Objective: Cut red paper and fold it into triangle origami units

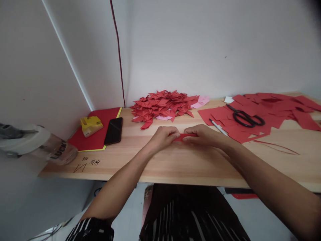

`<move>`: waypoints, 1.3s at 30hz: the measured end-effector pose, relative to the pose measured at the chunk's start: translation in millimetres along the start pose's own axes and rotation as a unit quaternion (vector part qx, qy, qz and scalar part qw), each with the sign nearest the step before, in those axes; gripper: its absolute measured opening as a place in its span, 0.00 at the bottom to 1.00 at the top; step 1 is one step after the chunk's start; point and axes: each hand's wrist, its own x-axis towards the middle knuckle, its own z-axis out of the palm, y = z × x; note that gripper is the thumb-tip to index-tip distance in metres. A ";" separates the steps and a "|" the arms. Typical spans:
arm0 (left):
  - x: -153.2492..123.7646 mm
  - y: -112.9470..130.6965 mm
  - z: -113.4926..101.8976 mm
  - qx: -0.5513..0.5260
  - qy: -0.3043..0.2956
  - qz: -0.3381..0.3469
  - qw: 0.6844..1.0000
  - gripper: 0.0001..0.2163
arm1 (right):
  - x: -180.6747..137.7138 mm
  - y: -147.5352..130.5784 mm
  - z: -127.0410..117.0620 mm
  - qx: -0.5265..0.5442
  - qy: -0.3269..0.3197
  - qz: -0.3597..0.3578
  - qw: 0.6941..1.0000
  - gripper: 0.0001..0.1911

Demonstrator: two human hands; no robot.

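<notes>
L hand (164, 136) & R hand (203, 134) pinch sm. red paper strip (187, 135), prob. folded.

Head camera: worn on the person's head, looking over the pale wooden tabletop (155, 167).
Facing: forward and down, to the plain whitish wall (200, 50) behind.
Mid-frame: the bare-handed left grip (165, 136) and right grip (200, 134), fairly near the lens.
Bottom edge: black-and-white striped clothing (175, 217), seen from above.
Breadth: wide; the tabletop runs out of frame at right.
</notes>
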 end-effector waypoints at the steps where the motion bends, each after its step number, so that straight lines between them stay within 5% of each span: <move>1: 0.3 -0.1 -0.1 -0.001 0.002 0.001 1.000 0.10 | -0.4 -0.9 -1.1 -0.003 -0.004 0.002 1.000 0.16; 10: -3.4 -7.9 -5.1 -0.111 -0.016 -0.053 0.992 0.10 | -1.8 11.6 -7.3 0.013 -0.008 0.006 1.000 0.17; 16: -0.8 -20.1 -3.0 -0.172 0.055 -0.059 0.982 0.10 | 0.6 12.2 -2.6 -0.005 0.261 -0.069 0.963 0.13; 19: 1.6 -23.1 -1.0 -0.161 0.081 -0.068 0.981 0.11 | 2.5 13.0 -0.6 -0.058 0.316 -0.107 0.941 0.11; 23: 1.5 -22.5 1.4 -0.151 0.084 -0.069 0.983 0.12 | 6.6 14.5 6.2 -0.081 0.307 -0.118 0.941 0.08; 31: 0.0 -17.3 4.3 -0.191 0.079 -0.042 0.978 0.13 | 3.9 -0.9 10.6 0.019 0.224 0.002 0.974 0.10; 39: 0.8 -14.3 4.3 -0.200 0.080 -0.032 0.976 0.13 | 7.2 6.7 18.0 0.068 0.206 -0.017 0.976 0.12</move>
